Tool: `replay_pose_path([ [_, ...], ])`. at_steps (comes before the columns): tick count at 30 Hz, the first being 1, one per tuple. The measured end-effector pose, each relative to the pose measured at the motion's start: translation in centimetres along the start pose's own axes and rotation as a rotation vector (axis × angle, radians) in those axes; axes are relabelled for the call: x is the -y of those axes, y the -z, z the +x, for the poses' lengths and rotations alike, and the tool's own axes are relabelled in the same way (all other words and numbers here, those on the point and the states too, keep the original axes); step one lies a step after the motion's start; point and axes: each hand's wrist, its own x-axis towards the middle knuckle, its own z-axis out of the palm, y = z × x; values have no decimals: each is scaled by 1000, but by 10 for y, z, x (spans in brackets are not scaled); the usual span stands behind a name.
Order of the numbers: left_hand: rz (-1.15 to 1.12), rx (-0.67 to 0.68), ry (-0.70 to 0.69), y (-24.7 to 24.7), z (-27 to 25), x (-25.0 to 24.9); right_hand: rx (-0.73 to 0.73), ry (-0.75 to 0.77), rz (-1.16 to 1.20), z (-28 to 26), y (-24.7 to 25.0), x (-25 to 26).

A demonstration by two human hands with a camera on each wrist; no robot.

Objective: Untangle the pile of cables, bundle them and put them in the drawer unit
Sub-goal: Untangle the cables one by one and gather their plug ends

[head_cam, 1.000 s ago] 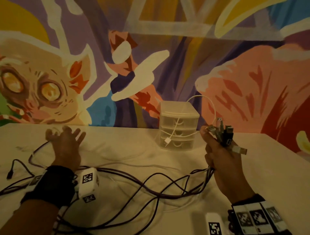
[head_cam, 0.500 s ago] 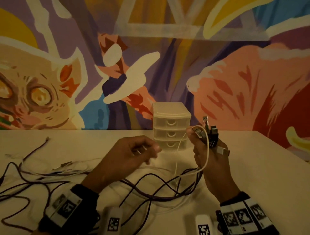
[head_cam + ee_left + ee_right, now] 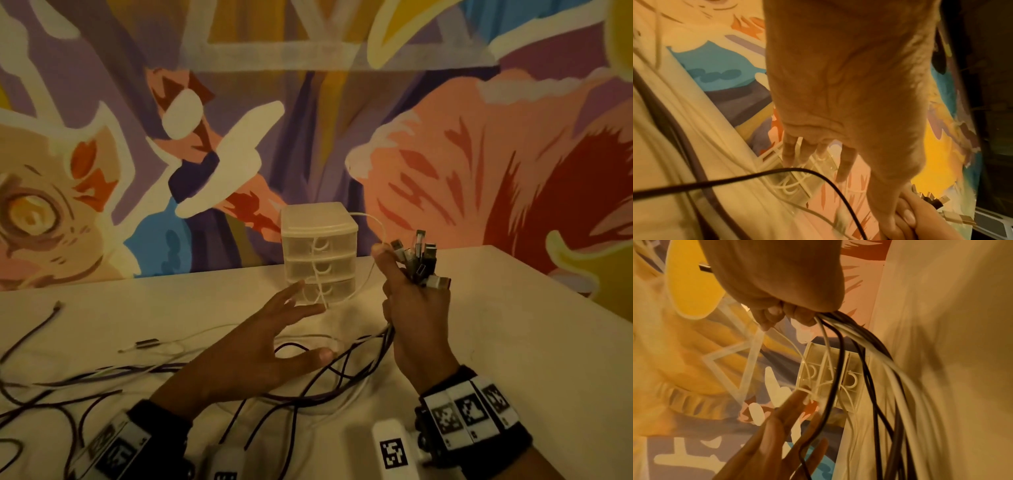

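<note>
My right hand [image 3: 406,274] is raised beside the translucent three-drawer unit [image 3: 337,219] and grips a bunch of cable plugs [image 3: 419,255], which stick up above its fingers. Dark and white cables [image 3: 363,356] trail from that fist down onto the table. One thin white cable [image 3: 378,224] arcs from the fist and hangs down the drawer fronts. My left hand [image 3: 308,322] hovers open, fingers spread, just in front of the unit and holds nothing. In the right wrist view the fist [image 3: 789,313] clamps the cable bunch [image 3: 869,363], with the drawer unit [image 3: 851,369] behind.
Loose dark cables [image 3: 68,387] sprawl over the left of the white table [image 3: 513,325], with a small plug end [image 3: 147,342] among them. A painted mural wall stands right behind the unit. The table's right edge runs diagonally near my right hand.
My left hand, curled near the white cable half a second ago, has opened and spread its fingers. The white cable now hangs down the drawer fronts. My right hand keeps its grip.
</note>
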Motion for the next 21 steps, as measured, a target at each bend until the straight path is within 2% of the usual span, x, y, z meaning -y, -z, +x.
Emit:
replay_pose_path([
  [5,-62,-176,-58,-5,13,3,2,-2,17,-1,-1,2],
  [10,-216,-256,11,-17,32,4,13,6,32,-1,-1,2],
  [13,-367,-257,34,-17,36,2,9,-9,44,-1,-1,2],
  [16,-371,-287,90,-16,39,2,2,-9,19,0,0,2],
  [18,-345,-246,140,-17,42,2,8,-2,19,-1,-1,2],
  [21,-366,-158,131,-22,47,4,12,0,12,-1,-1,2],
])
